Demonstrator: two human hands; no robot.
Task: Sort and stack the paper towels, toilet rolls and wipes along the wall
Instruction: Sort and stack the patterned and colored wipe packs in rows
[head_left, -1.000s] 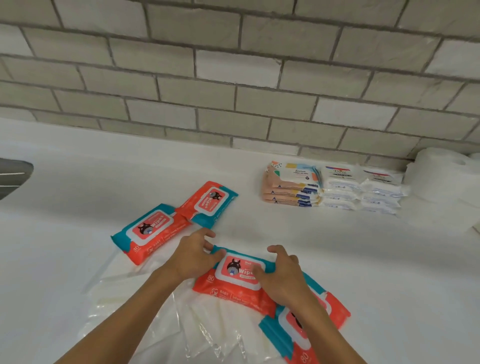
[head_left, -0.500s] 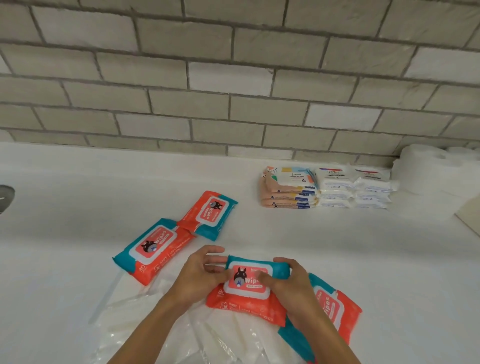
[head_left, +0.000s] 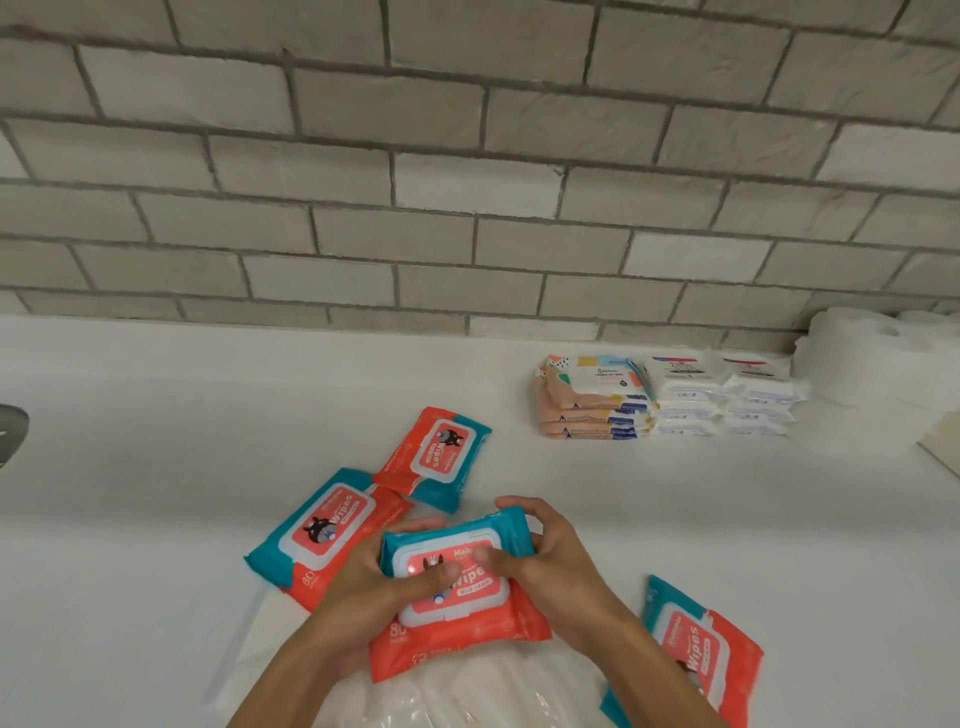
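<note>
Fig.: we see L hand (head_left: 363, 577) & R hand (head_left: 550, 566), fingers curled round the ends of one red-teal wipes pack (head_left: 457, 587), label up, over the counter (head_left: 156, 441). Two-ended grip prob. keeps it flat for stacking beside the sorted stacks (head_left: 592, 400) at the wall (head_left: 467, 208).

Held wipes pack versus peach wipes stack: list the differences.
The held wipes pack is red and teal; the peach wipes stack is peach-coloured. The held pack is single, gripped by left hand and right hand; the stack is several packs, untouched. Both are soft wipes packs.
</note>
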